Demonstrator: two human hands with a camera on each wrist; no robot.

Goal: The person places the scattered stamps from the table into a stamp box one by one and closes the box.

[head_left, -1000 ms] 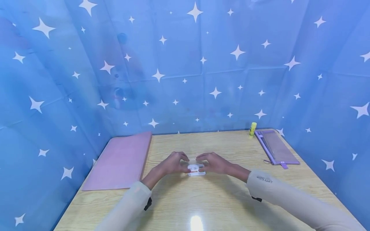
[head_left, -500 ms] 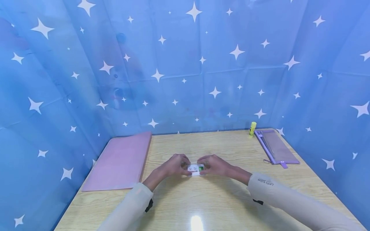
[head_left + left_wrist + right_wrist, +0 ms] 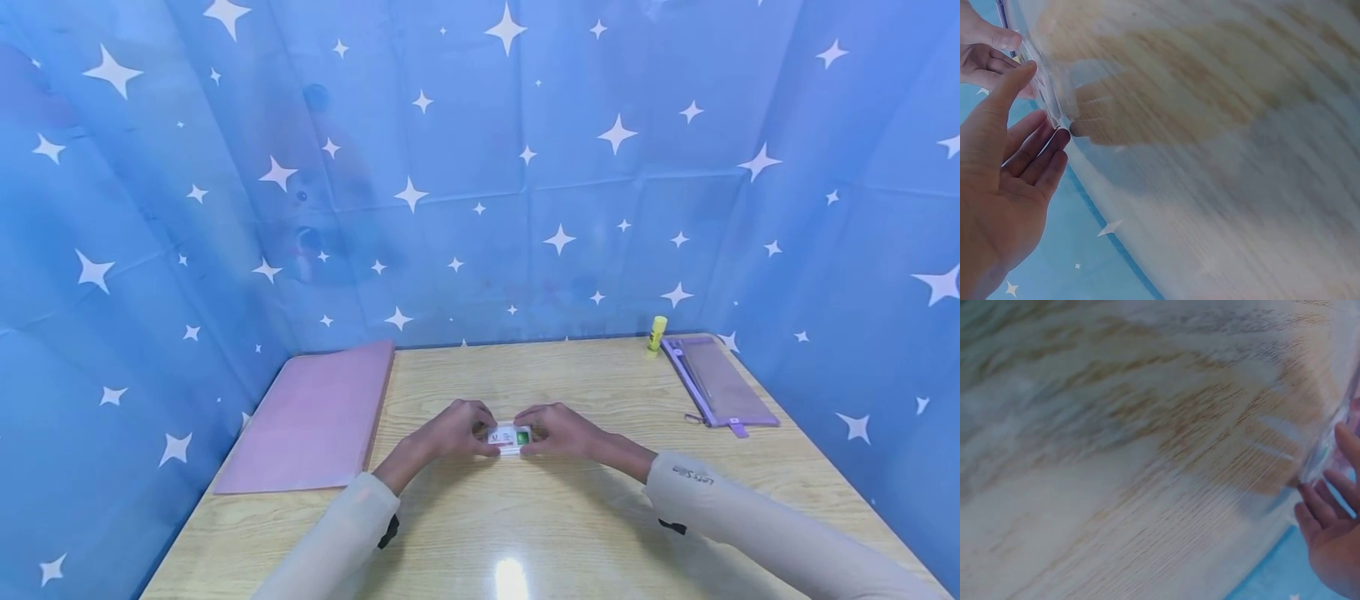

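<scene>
A small flat clear plastic case with a white and green label lies at the middle of the table. My left hand pinches its left end, thumb on the near edge and fingers on the far edge. At the other end my right hand holds it the same way. The left wrist view catches the clear case edge-on, low over the wood, between thumb and fingers. In the right wrist view only part of the right hand shows, at the frame's edge.
A large pink folder lies at the table's left. At the back right stand a yellow glue stick and a purple mesh zip pouch. A blue star-patterned curtain surrounds the wooden table.
My hands have closed in on the case's ends, the right fingers shifting slightly right. The green part of the label, covered a second ago, now shows. Almost nothing differs over the last half second.
</scene>
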